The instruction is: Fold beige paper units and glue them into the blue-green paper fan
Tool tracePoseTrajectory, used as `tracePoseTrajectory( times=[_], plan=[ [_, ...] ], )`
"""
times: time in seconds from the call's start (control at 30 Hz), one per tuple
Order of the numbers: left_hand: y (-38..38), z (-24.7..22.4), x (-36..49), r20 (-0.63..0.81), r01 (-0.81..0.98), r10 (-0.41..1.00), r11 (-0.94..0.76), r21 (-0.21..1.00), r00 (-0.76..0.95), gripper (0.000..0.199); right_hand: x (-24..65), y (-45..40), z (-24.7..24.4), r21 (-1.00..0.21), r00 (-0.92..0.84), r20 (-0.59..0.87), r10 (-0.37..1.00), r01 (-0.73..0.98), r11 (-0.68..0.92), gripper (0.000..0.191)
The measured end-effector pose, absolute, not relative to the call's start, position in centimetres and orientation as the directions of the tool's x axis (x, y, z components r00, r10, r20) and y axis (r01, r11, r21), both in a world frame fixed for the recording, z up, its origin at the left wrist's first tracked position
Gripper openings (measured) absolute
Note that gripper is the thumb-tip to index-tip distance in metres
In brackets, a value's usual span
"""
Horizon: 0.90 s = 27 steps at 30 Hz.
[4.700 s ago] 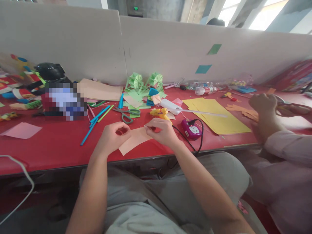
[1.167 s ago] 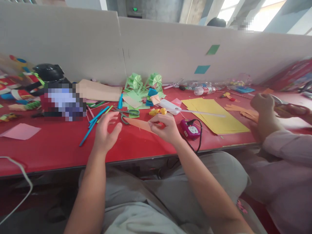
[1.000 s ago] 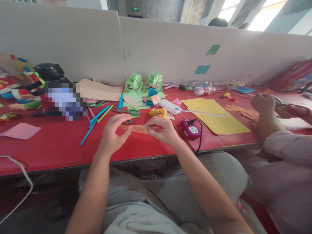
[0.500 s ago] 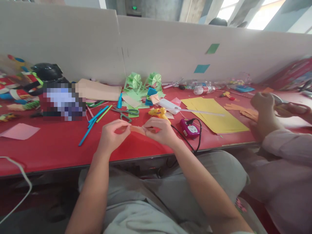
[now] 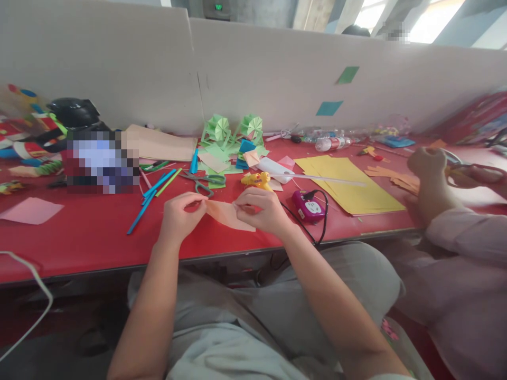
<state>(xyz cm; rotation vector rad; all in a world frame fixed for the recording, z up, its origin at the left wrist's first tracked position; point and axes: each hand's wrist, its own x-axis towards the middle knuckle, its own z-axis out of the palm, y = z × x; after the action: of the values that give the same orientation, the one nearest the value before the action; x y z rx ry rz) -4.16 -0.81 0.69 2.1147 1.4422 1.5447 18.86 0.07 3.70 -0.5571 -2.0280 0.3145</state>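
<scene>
Between my two hands, above the red table's front part, is a pale orange sheet of paper (image 5: 226,214). My left hand (image 5: 182,217) pinches its left corner between thumb and fingers. My right hand (image 5: 261,211) is closed on its upper right part, and the lower edge hangs free. Just beyond the paper lie grey-green scissors (image 5: 204,183) with their blades apart. A yellow glue gun (image 5: 256,181) rests behind my right hand.
Right of my hands sits a purple power socket (image 5: 308,206) with a black cable, beside yellow sheets (image 5: 348,184). Blue paper strips (image 5: 148,203) lie left. Green folded-paper models (image 5: 217,129) stand by the partition. At right, a co-worker's hands (image 5: 430,169) hold scissors.
The orange paper, seen before as a narrow folded strip, is now spread into a wider sheet between my hands. My left hand has shifted slightly left; the co-worker's hands look much the same.
</scene>
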Motion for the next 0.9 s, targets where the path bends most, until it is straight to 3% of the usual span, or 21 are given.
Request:
tracePoseTrajectory(
  times=[0.33, 0.77, 0.9],
  plan=[
    [-0.4, 0.2, -3.9, 0.667, 0.622, 0.732, -0.459, 0.634, -0.14, 0.015, 19.1, 0.2, 3.6, -0.41, -0.414, 0.764, 0.495, 0.281, 0.868, 0.014],
    [-0.4, 0.5, -3.9, 0.683, 0.662, 0.675, -0.38, 0.646, -0.279, 0.014, 20.3, 0.3, 4.2, -0.498, -0.306, 0.731, 0.61, 0.371, 0.783, 0.013],
    [-0.4, 0.4, -3.9, 0.705, 0.652, 0.682, -0.447, 0.612, -0.194, 0.011, 20.3, 0.6, 4.0, -0.528, -0.37, 0.669, 0.645, 0.374, 0.763, 0.013]
  ],
)
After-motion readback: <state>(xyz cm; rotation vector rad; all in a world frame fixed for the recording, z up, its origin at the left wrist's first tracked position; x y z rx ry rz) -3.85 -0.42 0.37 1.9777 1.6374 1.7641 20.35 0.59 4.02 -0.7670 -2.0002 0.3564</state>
